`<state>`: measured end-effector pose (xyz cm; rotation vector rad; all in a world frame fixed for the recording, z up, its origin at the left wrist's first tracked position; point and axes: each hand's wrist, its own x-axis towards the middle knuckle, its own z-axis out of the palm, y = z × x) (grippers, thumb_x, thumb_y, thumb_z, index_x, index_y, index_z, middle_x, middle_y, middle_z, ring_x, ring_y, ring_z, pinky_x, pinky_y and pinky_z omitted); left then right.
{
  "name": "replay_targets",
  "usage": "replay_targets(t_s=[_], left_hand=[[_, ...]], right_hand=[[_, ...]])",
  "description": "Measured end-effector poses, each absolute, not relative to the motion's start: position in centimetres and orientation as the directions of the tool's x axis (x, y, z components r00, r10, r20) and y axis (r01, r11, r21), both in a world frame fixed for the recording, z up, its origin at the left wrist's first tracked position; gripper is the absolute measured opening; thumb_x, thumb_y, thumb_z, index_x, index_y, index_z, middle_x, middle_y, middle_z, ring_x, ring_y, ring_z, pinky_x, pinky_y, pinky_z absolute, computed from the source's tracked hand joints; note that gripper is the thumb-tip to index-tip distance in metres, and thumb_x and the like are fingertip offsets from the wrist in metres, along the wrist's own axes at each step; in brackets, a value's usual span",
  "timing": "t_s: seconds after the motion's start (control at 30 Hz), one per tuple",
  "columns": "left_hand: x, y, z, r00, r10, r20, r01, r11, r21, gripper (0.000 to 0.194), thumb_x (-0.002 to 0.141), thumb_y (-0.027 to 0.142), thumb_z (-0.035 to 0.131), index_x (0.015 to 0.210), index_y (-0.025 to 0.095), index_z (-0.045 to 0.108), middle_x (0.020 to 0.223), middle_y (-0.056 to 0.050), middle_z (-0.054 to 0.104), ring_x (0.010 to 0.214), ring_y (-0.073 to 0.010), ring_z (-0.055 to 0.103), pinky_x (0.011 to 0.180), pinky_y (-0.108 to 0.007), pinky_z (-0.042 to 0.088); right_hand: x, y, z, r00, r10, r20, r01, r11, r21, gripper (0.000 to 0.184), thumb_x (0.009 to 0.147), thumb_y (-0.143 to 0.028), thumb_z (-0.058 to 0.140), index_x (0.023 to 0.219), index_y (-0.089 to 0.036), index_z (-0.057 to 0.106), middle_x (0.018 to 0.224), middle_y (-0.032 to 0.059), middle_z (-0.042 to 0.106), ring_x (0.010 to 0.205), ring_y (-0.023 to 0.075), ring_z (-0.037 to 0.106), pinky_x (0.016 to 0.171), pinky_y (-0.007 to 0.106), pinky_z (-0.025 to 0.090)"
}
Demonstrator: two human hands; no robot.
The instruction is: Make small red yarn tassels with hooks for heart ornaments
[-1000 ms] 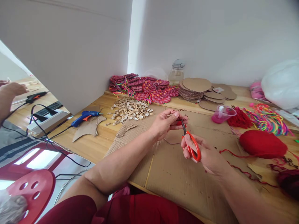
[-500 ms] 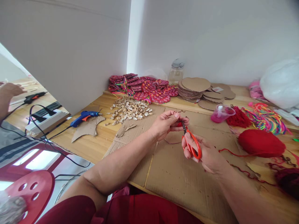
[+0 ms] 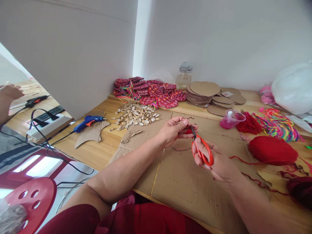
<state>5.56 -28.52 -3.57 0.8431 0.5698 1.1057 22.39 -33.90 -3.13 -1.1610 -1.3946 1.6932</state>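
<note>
My left hand [image 3: 172, 131] is closed in a pinch above the cardboard sheet, with a short crinkled end of dark red yarn [image 3: 188, 118] poking out past the fingertips. Something bright red [image 3: 188, 131] shows between its fingers, mostly hidden. In my right hand [image 3: 216, 161] are scissors [image 3: 209, 152] with orange-red handles, thumb and fingers in the loops. Their dark blades point up and left, right at the left fingertips. A thin strand loops on the cardboard [image 3: 185, 182] below the left hand.
At right lie a red yarn ball [image 3: 273, 149], a dark red yarn ball [image 3: 301, 188] and a plastic cup [image 3: 230, 119]. Behind are peanut shells [image 3: 137, 114], cardboard discs [image 3: 203, 89] and decorated pink pieces [image 3: 163, 94]. A blue glue gun [image 3: 89, 123] lies left; another person's hand [image 3: 11, 92] shows beyond the partition.
My right hand and the scissors have shifted slightly to the right. My left hand stays nearly in place, and the curly yarn beyond its fingertips has moved a little.
</note>
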Motion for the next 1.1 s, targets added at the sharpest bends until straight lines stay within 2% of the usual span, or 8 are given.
replay_targets(t_s=[0.17, 0.4, 0.57, 0.63, 0.73, 0.9, 1.0, 1.1], left_hand=[[5.6, -28.6, -3.5, 0.358, 0.934, 0.0, -0.537, 0.206, 0.818, 0.028, 0.081, 0.034, 0.072, 0.086, 0.014, 0.052, 0.091, -0.01, 0.074, 0.087, -0.0211, 0.073, 0.076, -0.033, 0.058], [5.7, -28.5, -3.6, 0.311, 0.95, -0.032, -0.537, 0.203, 0.819, 0.023, 0.085, 0.03, 0.068, 0.083, 0.014, 0.052, 0.088, -0.009, 0.073, 0.084, -0.0204, 0.073, 0.085, -0.042, 0.056], [5.6, -28.3, -3.6, 0.322, 0.944, -0.078, -0.536, 0.249, 0.807, 0.016, 0.092, 0.027, 0.056, 0.084, 0.014, 0.049, 0.091, -0.011, 0.073, 0.084, -0.02, 0.073, 0.084, -0.04, 0.057], [5.6, -28.3, -3.6, 0.347, 0.933, -0.095, -0.524, 0.277, 0.806, 0.016, 0.095, 0.027, 0.052, 0.084, 0.015, 0.048, 0.093, -0.013, 0.073, 0.083, -0.0203, 0.073, 0.081, -0.037, 0.057], [5.6, -28.4, -3.5, 0.394, 0.914, -0.1, -0.511, 0.308, 0.802, 0.016, 0.096, 0.025, 0.047, 0.084, 0.016, 0.046, 0.09, -0.013, 0.073, 0.082, -0.0206, 0.073, 0.076, -0.035, 0.058], [5.9, -28.7, -3.6, 0.465, 0.878, -0.111, -0.461, 0.347, 0.817, 0.017, 0.098, 0.023, 0.044, 0.083, 0.014, 0.048, 0.081, -0.01, 0.071, 0.072, -0.0167, 0.072, 0.073, -0.033, 0.059], [6.1, -28.9, -3.8, 0.481, 0.867, -0.131, -0.43, 0.363, 0.827, 0.017, 0.094, 0.026, 0.053, 0.083, 0.014, 0.049, 0.079, -0.005, 0.068, 0.069, -0.0152, 0.07, 0.073, -0.034, 0.06], [6.2, -29.1, -4.0, 0.497, 0.859, -0.12, -0.426, 0.362, 0.83, 0.02, 0.09, 0.03, 0.061, 0.083, 0.014, 0.05, 0.083, -0.005, 0.067, 0.072, -0.0158, 0.071, 0.073, -0.033, 0.06]], right_hand=[[22.3, -33.9, -3.2, -0.379, 0.896, -0.231, 0.002, -0.249, -0.968, 0.05, 0.081, -0.064, 0.061, 0.066, -0.018, 0.051, 0.043, -0.0042, 0.049, 0.038, 0.0043, 0.032, 0.042, 0.019, 0.021], [22.4, -33.8, -3.3, -0.326, 0.928, -0.182, -0.038, -0.205, -0.978, 0.05, 0.078, -0.064, 0.065, 0.062, -0.019, 0.05, 0.04, -0.006, 0.043, 0.037, 0.0054, 0.032, 0.042, 0.021, 0.023], [23.0, -33.4, -3.1, -0.111, 0.991, -0.071, -0.007, -0.072, -0.997, 0.042, 0.075, -0.06, 0.071, 0.069, -0.021, 0.058, 0.047, -0.0039, 0.051, 0.042, 0.0076, 0.04, 0.042, 0.021, 0.028], [23.2, -33.1, -3.1, -0.004, 1.0, -0.011, 0.021, -0.011, -1.0, 0.035, 0.069, -0.052, 0.08, 0.076, -0.022, 0.062, 0.052, -0.0035, 0.056, 0.047, 0.0087, 0.045, 0.043, 0.021, 0.031], [23.3, -32.6, -3.2, 0.102, 0.994, 0.04, 0.032, 0.037, -0.999, 0.036, 0.061, -0.043, 0.087, 0.083, -0.023, 0.067, 0.059, -0.003, 0.06, 0.053, 0.0098, 0.05, 0.048, 0.021, 0.039], [23.4, -32.1, -3.6, 0.017, 0.998, -0.062, 0.023, -0.062, -0.998, 0.035, 0.065, -0.042, 0.084, 0.092, -0.023, 0.074, 0.072, 0.001, 0.066, 0.056, 0.0097, 0.051, 0.05, 0.022, 0.041], [23.4, -32.2, -3.8, -0.026, 0.994, -0.103, 0.02, -0.103, -0.995, 0.033, 0.066, -0.042, 0.083, 0.09, -0.02, 0.075, 0.065, 0.0002, 0.063, 0.053, 0.0094, 0.048, 0.048, 0.023, 0.04], [23.5, -32.2, -3.7, 0.008, 0.993, -0.121, 0.028, -0.121, -0.992, 0.033, 0.066, -0.043, 0.082, 0.088, -0.019, 0.074, 0.064, 0.0007, 0.063, 0.051, 0.0098, 0.049, 0.048, 0.024, 0.041]])
